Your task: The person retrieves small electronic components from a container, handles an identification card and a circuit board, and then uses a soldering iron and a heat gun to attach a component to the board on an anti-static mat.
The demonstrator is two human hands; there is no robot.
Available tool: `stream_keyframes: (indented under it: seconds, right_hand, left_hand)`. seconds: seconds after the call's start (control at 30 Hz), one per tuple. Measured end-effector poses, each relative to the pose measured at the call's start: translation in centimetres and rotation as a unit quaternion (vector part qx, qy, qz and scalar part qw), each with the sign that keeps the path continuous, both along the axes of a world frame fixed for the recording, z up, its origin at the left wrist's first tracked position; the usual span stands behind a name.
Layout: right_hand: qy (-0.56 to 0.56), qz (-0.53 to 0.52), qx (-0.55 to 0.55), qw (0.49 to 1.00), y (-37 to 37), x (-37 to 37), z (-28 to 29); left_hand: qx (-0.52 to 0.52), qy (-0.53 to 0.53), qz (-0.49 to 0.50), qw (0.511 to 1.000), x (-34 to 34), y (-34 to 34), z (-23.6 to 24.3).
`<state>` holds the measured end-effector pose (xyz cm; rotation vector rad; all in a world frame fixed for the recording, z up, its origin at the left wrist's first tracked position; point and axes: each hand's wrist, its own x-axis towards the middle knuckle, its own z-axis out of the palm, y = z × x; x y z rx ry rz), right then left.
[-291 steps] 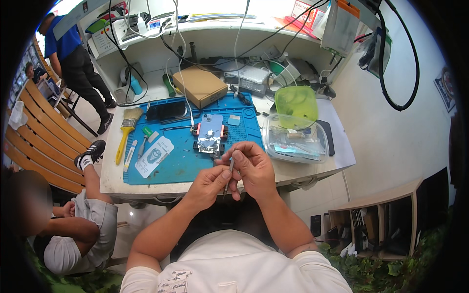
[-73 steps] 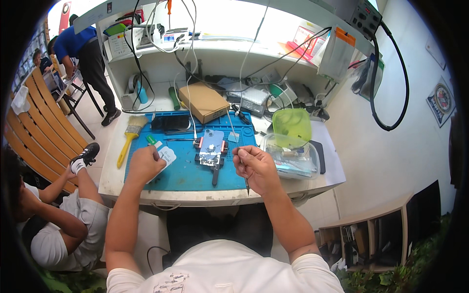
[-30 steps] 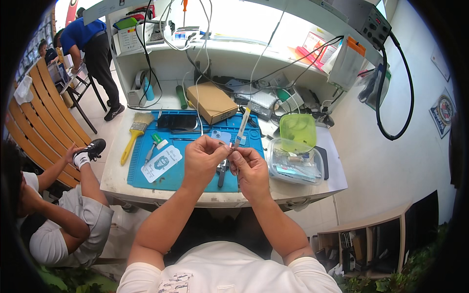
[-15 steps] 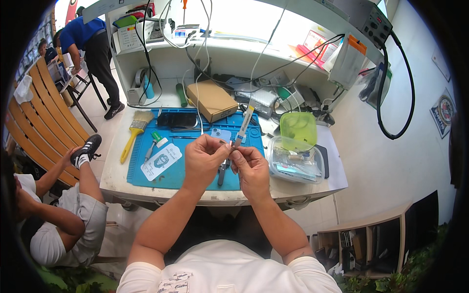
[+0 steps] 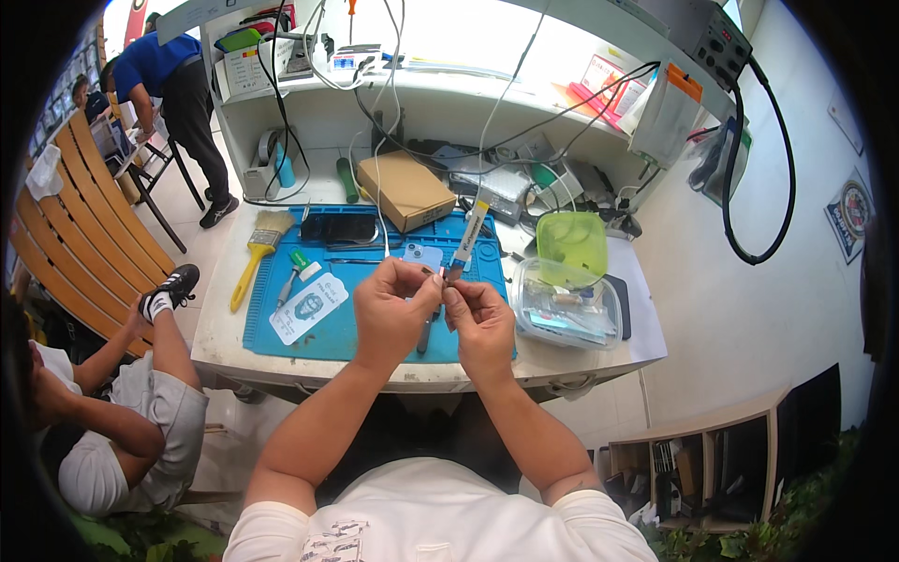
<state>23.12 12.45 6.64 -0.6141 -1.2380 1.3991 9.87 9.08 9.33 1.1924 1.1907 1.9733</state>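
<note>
Over the blue work mat, my left hand and my right hand meet fingertip to fingertip, both closed in a pinch. From the right fingertips a narrow grey strip with a yellow end slants up and away. A tiny part between the left thumb and finger is too small to name. Beneath the hands lies a dark slim tool, partly covered. Beyond them on the mat are a light-blue phone back and a dark phone. Left of my hands lies a white printed card.
A yellow-handled brush lies at left, a cardboard box behind the mat. At right stand a clear plastic tub and a green container. Cables hang across the shelf. A seated person is at left.
The strip's yellow end has shifted very slightly up and right. My hands keep nearly the same place and pinch. The seated person's foot has moved a little.
</note>
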Motion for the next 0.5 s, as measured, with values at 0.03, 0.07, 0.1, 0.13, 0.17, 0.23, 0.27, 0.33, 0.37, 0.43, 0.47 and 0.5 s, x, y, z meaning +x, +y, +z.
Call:
stream_keyframes:
  seconds: [0.03, 0.07, 0.1, 0.13, 0.17, 0.23, 0.27, 0.33, 0.37, 0.43, 0.47, 0.5]
  right_hand:
    - [-0.01, -0.015, 0.003, 1.0, -0.16, -0.13, 0.06]
    - [-0.009, -0.015, 0.003, 1.0, -0.26, -0.21, 0.09]
    - [-0.01, -0.024, 0.008, 1.0, -0.36, -0.26, 0.1]
    - [-0.011, -0.033, 0.013, 0.999, -0.41, -0.27, 0.09]
    - [-0.011, -0.033, 0.013, 0.999, -0.43, -0.26, 0.1]
    - [-0.001, -0.018, -0.003, 1.0, -0.42, -0.2, 0.11]
    - [-0.001, -0.018, -0.003, 1.0, -0.36, -0.1, 0.1]
    - [0.004, -0.008, -0.008, 1.0, -0.27, 0.07, 0.09]
    - [0.004, -0.009, -0.009, 1.0, -0.3, 0.1, 0.13]
    - [0.004, -0.005, -0.008, 1.0, -0.41, 0.14, 0.32]
    - [0.004, -0.005, -0.008, 1.0, -0.48, 0.11, 0.38]
    - [-0.003, -0.01, -0.005, 1.0, -0.54, 0.08, 0.43]
  left_hand:
    - [-0.009, -0.025, -0.016, 1.0, -0.06, -0.02, -0.04]
    - [-0.009, -0.024, -0.016, 1.0, 0.01, -0.12, 0.04]
    - [-0.014, -0.031, -0.018, 0.999, 0.14, -0.32, 0.17]
    - [-0.02, -0.038, -0.021, 0.999, 0.24, -0.43, 0.25]
    - [-0.019, -0.037, -0.021, 0.999, 0.27, -0.38, 0.13]
    - [-0.004, -0.081, -0.035, 0.996, 0.28, -0.21, -0.21]
    - [-0.004, -0.081, -0.035, 0.996, 0.33, -0.22, -0.21]
    - [0.004, -0.056, -0.029, 0.998, 0.39, -0.29, -0.16]
    - [0.004, -0.056, -0.029, 0.998, 0.37, -0.33, -0.18]
    - [-0.005, -0.058, -0.043, 0.997, 0.3, -0.35, -0.22]
    - [-0.005, -0.058, -0.043, 0.997, 0.28, -0.22, -0.39]
    - [0.014, -0.052, -0.036, 0.998, 0.27, 0.03, -0.73]
